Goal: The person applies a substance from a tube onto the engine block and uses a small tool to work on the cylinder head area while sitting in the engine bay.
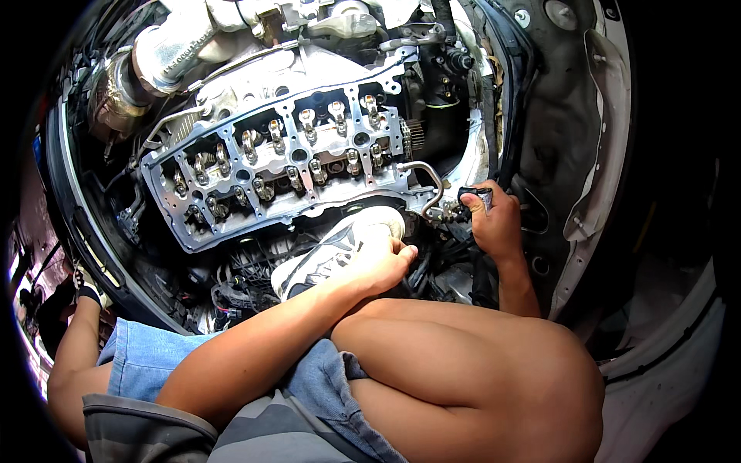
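Two hands at work in an engine bay. Exposed cylinder head (pixel 285 166), cover off, rockers visible, sits upper left to centre. Grey sneaker (pixel 332 251) is planted just below it. Left hand (pixel 384 262) rests on the shoe's heel, fingers curled loosely, nothing held. Right hand (pixel 494 224) is closed in a fist around a dark-handled tool (pixel 472 197), beside a bent metal pipe (pixel 424 185) at the head's right end. Judgement: working a fastener there; next move calls for steady turning force, braced.

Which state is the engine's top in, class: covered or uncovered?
Uncovered. The cylinder head lies open, rocker arms showing in rows, with no cover over them.
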Available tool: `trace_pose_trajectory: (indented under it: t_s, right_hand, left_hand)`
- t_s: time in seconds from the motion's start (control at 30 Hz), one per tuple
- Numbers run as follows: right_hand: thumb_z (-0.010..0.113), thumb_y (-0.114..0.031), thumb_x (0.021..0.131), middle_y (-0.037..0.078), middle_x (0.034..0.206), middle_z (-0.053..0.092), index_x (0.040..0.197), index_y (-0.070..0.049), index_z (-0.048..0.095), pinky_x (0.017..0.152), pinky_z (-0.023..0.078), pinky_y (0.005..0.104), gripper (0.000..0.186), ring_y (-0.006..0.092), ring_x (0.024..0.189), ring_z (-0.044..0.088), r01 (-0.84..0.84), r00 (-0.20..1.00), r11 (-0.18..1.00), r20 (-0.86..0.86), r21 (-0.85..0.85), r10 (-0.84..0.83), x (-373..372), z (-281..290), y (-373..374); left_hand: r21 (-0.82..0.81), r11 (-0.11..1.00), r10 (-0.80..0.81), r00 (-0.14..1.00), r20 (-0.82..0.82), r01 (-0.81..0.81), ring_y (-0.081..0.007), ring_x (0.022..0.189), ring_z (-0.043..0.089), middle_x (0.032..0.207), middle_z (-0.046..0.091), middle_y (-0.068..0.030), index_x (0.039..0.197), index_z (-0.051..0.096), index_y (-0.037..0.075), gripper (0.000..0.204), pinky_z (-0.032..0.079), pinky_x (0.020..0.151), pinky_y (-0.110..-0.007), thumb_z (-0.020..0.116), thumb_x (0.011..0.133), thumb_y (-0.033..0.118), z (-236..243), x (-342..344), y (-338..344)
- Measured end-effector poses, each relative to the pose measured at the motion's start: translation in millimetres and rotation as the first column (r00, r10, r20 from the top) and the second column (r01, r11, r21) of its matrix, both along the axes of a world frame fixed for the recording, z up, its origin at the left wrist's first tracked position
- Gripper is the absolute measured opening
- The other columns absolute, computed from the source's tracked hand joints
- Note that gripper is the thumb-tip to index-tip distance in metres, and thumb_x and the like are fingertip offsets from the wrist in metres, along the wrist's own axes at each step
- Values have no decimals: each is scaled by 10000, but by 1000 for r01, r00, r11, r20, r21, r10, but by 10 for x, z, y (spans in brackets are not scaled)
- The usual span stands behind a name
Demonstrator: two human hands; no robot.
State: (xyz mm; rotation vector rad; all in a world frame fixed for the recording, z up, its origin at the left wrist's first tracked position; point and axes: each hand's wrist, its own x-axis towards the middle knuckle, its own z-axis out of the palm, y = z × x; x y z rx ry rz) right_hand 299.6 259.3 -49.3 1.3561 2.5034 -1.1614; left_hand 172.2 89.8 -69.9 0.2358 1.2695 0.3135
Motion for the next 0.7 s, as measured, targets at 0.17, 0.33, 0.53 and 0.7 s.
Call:
trace_pose_trajectory:
  t_s: [0.17, 0.33, 0.53, 0.7]
  right_hand:
    - [660, -187, 833, 127, 613, 608, 810, -14, 601, 533, 449, 344, 185, 276, 539, 598, 42, 998, 996, 42, 77, -45, 116, -51, 31]
    - [582, -228, 918, 26, 654, 553, 973, 1, 575, 466, 363, 206, 236, 70, 506, 463, 576, 741, 768, -218, -280, -636, 179, 146, 35]
    - [569, -302, 920, 70, 718, 600, 1205, -46, 499, 463, 375, 196, 390, 86, 531, 489, 615, 467, 406, -103, -676, -878, 123, 621, -695]
    - [602, -375, 890, 68, 775, 647, 1055, 3, 607, 495, 415, 206, 412, 70, 592, 547, 550, 580, 458, -75, -699, -811, -129, 506, -1329]
  left_hand:
    - [4, 1000, 1, 1000, -3, -1, -115, 667, 584, 773, 646, -40, 986, 644, 3, 368, 481, 672, -271, 509, 934, 342, 45, -48, 15]
    - [25, 998, 59, 997, 51, -60, -95, 666, 549, 762, 619, -17, 952, 629, 11, 324, 457, 649, -255, 506, 941, 311, 64, -154, -89]
    - [202, 969, 107, 977, 183, -143, -194, 950, 602, 1000, 652, -142, 1149, 593, 2, 503, 454, 857, -337, 557, 894, 435, 307, -432, -172]
    - [289, 894, 256, 919, 299, -343, -198, 896, 601, 950, 654, -145, 1093, 613, -26, 582, 454, 833, -327, 557, 874, 511, 412, -498, -237]
